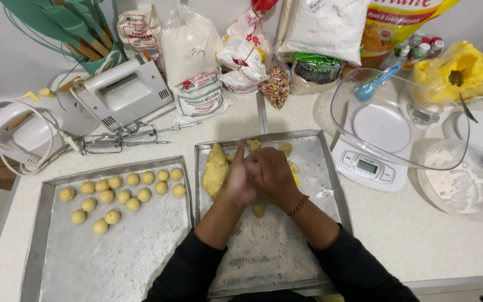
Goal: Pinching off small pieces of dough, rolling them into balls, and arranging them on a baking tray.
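Note:
My left hand (236, 179) and my right hand (272, 176) are pressed together palm to palm over the right metal tray (320, 168). A piece of dough between them is hidden, so I cannot see it. A yellow dough lump (215, 169) lies on the tray just left of my left hand. Small dough bits (259, 211) lie under and around my hands. The left metal tray (118, 251) holds several round dough balls (124, 190) in rows at its far end.
A hand mixer (121, 95) with loose beaters (124, 137) lies behind the left tray. Flour bags (194, 61) line the wall. A kitchen scale (370, 165) under a clear bowl (398, 120) and a bowl of flour (459, 182) stand to the right.

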